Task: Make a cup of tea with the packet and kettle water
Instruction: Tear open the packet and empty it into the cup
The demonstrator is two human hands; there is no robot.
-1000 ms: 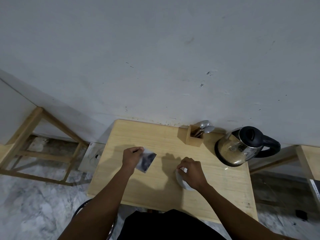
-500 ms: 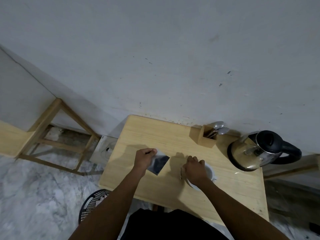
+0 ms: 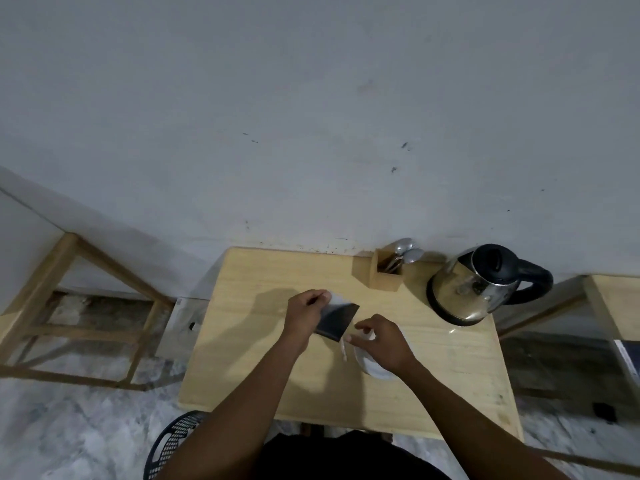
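My left hand (image 3: 304, 318) pinches the top corner of a dark, shiny tea packet (image 3: 337, 320) and holds it tilted above the wooden table (image 3: 263, 368). My right hand (image 3: 382, 344) is just right of the packet's lower edge, its thumb and forefinger closed on a small white strip (image 3: 343, 350) that hangs down. Under that hand stands a white cup (image 3: 375, 370), mostly hidden; its inside cannot be seen. A steel kettle (image 3: 471, 292) with a black lid and handle stands at the back right of the table.
A small wooden holder (image 3: 386, 277) with spoons stands by the wall, left of the kettle. A black mesh basket (image 3: 173, 441) sits on the marble floor at the table's near left corner. A wooden frame (image 3: 69, 306) stands at left, another table (image 3: 620, 303) at right.
The packet has swung closer to my right hand. My right hand lifted off the cup's rim and now pinches a white strip next to the packet. The camera view shifted.
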